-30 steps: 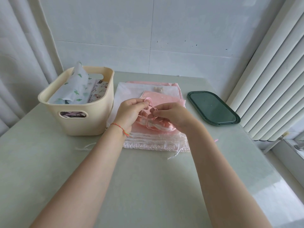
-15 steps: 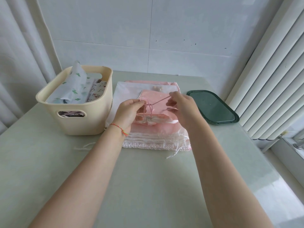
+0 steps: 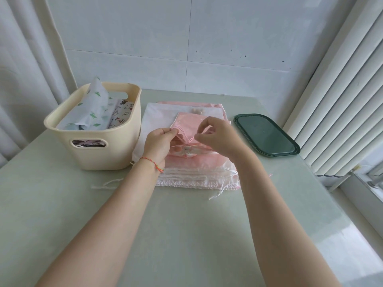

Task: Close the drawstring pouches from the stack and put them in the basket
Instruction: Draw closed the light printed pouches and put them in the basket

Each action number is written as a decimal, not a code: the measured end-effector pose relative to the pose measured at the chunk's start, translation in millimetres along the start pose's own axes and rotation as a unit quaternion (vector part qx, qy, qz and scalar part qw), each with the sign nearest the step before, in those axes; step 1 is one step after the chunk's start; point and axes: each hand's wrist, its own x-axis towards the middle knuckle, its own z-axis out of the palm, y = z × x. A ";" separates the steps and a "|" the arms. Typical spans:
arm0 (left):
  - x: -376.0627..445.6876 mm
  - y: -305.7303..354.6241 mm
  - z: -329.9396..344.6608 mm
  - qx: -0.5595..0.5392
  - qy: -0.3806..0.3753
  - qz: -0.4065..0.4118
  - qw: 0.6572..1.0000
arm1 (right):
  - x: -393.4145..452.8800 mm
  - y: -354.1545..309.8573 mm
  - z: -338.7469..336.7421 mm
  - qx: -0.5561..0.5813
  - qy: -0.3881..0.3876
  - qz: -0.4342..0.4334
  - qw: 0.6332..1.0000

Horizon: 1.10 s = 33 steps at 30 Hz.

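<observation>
A pale green table [image 3: 186, 235] bears everything. At its left stands a cream basket [image 3: 116, 154] holding a cactus-print pouch [image 3: 93, 108] and other printed pouches. Just beside it lies the stack of pink and white drawstring pouches [image 3: 186, 175], and right of that a dark green lid [image 3: 267, 135]. On top of the stack sits a small pink pouch [image 3: 186, 123], its mouth gathered. The left hand [image 3: 159, 143] pinches its pink drawstring [image 3: 182, 137]; the right hand [image 3: 217, 137] hovers over it with curled fingers, its grip on the cord unclear.
</observation>
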 end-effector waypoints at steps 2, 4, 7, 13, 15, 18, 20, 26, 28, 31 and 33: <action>-1.1 0.1 0.8 0.003 -0.011 0.003 1.000 | -0.4 -0.9 2.4 -0.075 -0.041 -0.021 0.996; -2.3 0.6 1.6 0.001 -0.020 0.003 1.000 | -1.0 -0.9 3.3 -0.121 -0.056 -0.030 0.991; -3.6 1.3 2.1 -0.017 -0.037 0.004 0.999 | -1.9 -1.0 4.8 -0.183 -0.063 -0.044 0.980; -4.5 2.5 1.4 -0.141 -0.117 -0.018 0.983 | 3.8 8.1 8.8 -0.249 -0.020 -0.038 0.968; -3.9 1.7 1.8 -0.123 -0.108 -0.023 0.986 | 6.7 13.6 8.6 -0.210 -0.004 -0.026 0.977; 0.2 -2.6 0.9 -0.081 -0.061 -0.016 0.995 | 9.0 21.4 7.6 -0.167 0.031 -0.013 0.985; 2.3 -3.5 -2.0 -0.062 -0.043 -0.012 0.997 | 10.2 24.6 9.1 -0.177 0.048 -0.009 0.983; 3.3 17.3 -18.1 0.026 -0.076 -0.005 0.997 | 10.5 23.2 4.1 -0.206 0.111 0.006 0.972; 2.8 26.2 -21.9 0.070 -0.065 0.005 0.995 | 10.6 24.2 0.3 -0.200 0.131 0.011 0.971; -5.1 28.4 -13.0 0.238 -0.019 0.069 0.969 | 10.8 22.5 4.2 -0.192 0.113 0.007 0.975; -7.7 23.1 -6.7 0.314 -0.003 0.127 0.941 | 10.7 21.0 8.5 -0.183 0.100 0.006 0.978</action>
